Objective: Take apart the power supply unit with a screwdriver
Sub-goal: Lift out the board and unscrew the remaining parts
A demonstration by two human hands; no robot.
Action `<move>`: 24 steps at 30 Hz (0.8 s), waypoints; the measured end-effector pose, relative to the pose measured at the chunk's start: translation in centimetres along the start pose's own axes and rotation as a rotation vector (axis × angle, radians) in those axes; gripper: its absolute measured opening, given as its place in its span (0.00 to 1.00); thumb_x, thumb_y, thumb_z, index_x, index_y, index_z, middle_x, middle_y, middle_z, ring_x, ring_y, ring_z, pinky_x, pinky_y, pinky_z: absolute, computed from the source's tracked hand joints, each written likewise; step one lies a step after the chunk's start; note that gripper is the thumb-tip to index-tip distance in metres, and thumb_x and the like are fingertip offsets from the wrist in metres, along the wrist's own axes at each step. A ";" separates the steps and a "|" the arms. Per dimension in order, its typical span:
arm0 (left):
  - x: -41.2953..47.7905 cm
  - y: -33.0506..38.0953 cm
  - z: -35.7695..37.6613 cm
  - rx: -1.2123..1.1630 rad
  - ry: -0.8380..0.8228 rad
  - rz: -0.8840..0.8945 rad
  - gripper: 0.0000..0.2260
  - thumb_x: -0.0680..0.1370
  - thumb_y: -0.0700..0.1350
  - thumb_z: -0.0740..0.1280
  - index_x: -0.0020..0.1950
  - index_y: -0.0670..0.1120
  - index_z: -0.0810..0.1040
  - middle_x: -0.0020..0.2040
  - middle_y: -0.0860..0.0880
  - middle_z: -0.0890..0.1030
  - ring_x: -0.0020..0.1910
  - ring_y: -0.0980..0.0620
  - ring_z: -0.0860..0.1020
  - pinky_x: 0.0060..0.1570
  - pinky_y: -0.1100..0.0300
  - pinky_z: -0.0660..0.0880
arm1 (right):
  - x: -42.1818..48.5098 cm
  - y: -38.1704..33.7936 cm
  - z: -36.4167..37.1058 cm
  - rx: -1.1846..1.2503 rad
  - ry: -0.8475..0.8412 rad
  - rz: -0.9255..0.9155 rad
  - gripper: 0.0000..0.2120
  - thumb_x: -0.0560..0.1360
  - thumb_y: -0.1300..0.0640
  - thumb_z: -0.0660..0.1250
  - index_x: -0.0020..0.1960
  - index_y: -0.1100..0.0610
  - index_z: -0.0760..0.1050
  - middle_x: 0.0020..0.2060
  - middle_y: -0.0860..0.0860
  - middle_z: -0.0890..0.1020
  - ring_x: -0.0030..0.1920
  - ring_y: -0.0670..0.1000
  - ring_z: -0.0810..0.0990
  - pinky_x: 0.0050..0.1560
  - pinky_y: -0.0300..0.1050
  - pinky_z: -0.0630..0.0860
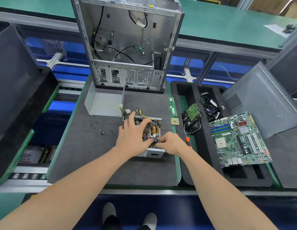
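Observation:
The opened power supply unit [153,152] lies on the dark foam mat [88,151], its circuit board, copper coil and wire bundle exposed. My left hand [133,138] reaches into the open box from the left, fingers curled over the parts inside. My right hand [169,144] pinches a small black part among the wires at the near edge of the unit. The orange-handled screwdriver [187,139] lies just right of my right hand, held by neither hand. The unit's removed grey metal cover [103,104] sits behind it.
Several loose screws [102,131] lie left of the unit. An emptied computer case [126,45] stands at the back. RAM sticks [172,107] and a CPU [174,121] rest nearby. A black foam tray [202,146] on the right holds a hard drive [192,113], cables and a motherboard [239,138].

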State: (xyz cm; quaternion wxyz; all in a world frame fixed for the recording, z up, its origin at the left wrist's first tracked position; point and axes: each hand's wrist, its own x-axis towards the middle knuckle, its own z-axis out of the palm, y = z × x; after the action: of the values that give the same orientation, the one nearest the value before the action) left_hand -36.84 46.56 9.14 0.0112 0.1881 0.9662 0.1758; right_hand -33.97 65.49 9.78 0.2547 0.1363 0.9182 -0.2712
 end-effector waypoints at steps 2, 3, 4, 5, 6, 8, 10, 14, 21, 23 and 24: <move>0.0 0.0 -0.1 -0.012 -0.005 0.000 0.31 0.72 0.66 0.69 0.71 0.65 0.62 0.79 0.43 0.54 0.73 0.36 0.65 0.64 0.39 0.70 | 0.1 -0.2 -0.3 0.015 0.015 0.042 0.20 0.75 0.51 0.73 0.27 0.55 0.72 0.28 0.54 0.76 0.32 0.54 0.76 0.38 0.43 0.75; -0.1 0.0 -0.2 -0.015 -0.006 0.001 0.31 0.72 0.67 0.69 0.71 0.66 0.62 0.79 0.43 0.54 0.73 0.36 0.65 0.64 0.39 0.70 | 0.1 -0.2 -0.5 0.029 0.015 0.057 0.19 0.75 0.51 0.73 0.27 0.54 0.75 0.29 0.54 0.80 0.33 0.53 0.80 0.42 0.43 0.80; -0.1 0.0 -0.2 -0.018 -0.007 0.002 0.31 0.72 0.67 0.69 0.71 0.65 0.62 0.79 0.43 0.54 0.73 0.36 0.65 0.64 0.40 0.70 | 0.2 -0.2 -0.6 0.039 0.007 0.069 0.17 0.75 0.50 0.73 0.29 0.55 0.78 0.31 0.55 0.83 0.33 0.53 0.83 0.46 0.45 0.83; -0.1 0.0 -0.3 -0.022 -0.008 0.005 0.31 0.72 0.68 0.69 0.71 0.65 0.62 0.80 0.43 0.54 0.74 0.36 0.64 0.64 0.40 0.70 | 0.2 -0.2 -0.7 0.047 -0.008 0.077 0.16 0.75 0.50 0.73 0.34 0.59 0.82 0.33 0.56 0.85 0.35 0.53 0.85 0.48 0.47 0.84; -0.2 0.0 -0.3 -0.027 -0.011 0.008 0.31 0.71 0.68 0.69 0.71 0.65 0.62 0.80 0.43 0.54 0.74 0.36 0.64 0.65 0.40 0.70 | 0.2 -0.2 -0.7 0.061 -0.021 0.085 0.15 0.76 0.51 0.72 0.39 0.62 0.84 0.35 0.56 0.85 0.35 0.53 0.86 0.49 0.48 0.85; -0.2 0.0 -0.4 -0.039 -0.020 0.011 0.32 0.70 0.68 0.70 0.71 0.65 0.62 0.80 0.43 0.53 0.74 0.36 0.64 0.65 0.40 0.70 | 0.4 -0.3 -0.6 0.080 -0.038 0.106 0.14 0.78 0.52 0.70 0.43 0.63 0.84 0.34 0.55 0.83 0.34 0.53 0.87 0.44 0.45 0.84; -0.2 -0.1 -0.6 -0.038 -0.027 0.011 0.33 0.70 0.66 0.70 0.71 0.65 0.62 0.80 0.43 0.52 0.73 0.36 0.64 0.65 0.40 0.70 | 0.6 -0.3 -0.5 0.070 -0.046 0.102 0.12 0.78 0.53 0.69 0.40 0.59 0.82 0.32 0.53 0.82 0.31 0.52 0.86 0.36 0.40 0.81; -0.2 0.0 -0.6 -0.027 -0.042 0.014 0.34 0.70 0.64 0.72 0.71 0.65 0.61 0.81 0.42 0.52 0.73 0.35 0.64 0.66 0.39 0.70 | 0.8 0.0 -1.2 0.075 -0.137 0.066 0.14 0.77 0.58 0.73 0.34 0.58 0.78 0.29 0.51 0.81 0.30 0.49 0.84 0.35 0.39 0.79; 0.2 0.0 -0.5 -0.041 -0.051 0.005 0.34 0.68 0.62 0.73 0.71 0.64 0.61 0.81 0.43 0.52 0.73 0.36 0.64 0.66 0.41 0.70 | 0.7 -1.2 -1.8 -0.151 -0.105 0.049 0.12 0.70 0.57 0.74 0.32 0.60 0.77 0.25 0.52 0.79 0.31 0.52 0.77 0.38 0.46 0.81; 0.2 0.0 -0.5 -0.068 -0.046 0.008 0.34 0.68 0.61 0.73 0.71 0.64 0.62 0.80 0.42 0.52 0.73 0.36 0.64 0.66 0.42 0.70 | 0.6 -1.4 -1.7 -0.157 -0.103 0.053 0.15 0.71 0.56 0.75 0.30 0.57 0.73 0.24 0.52 0.78 0.31 0.52 0.78 0.38 0.44 0.80; 0.2 0.0 -0.5 -0.082 -0.045 0.009 0.35 0.68 0.61 0.73 0.71 0.64 0.62 0.80 0.42 0.52 0.73 0.36 0.64 0.66 0.43 0.70 | 0.6 -1.3 -1.8 -0.146 -0.104 0.055 0.14 0.72 0.56 0.75 0.31 0.57 0.75 0.26 0.52 0.79 0.32 0.52 0.79 0.42 0.46 0.82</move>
State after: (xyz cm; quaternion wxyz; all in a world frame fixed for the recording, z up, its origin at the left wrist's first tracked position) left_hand -37.07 46.48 9.59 0.0400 0.1955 0.9569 0.2112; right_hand -35.66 65.49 11.35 0.3185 0.1285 0.9169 -0.2031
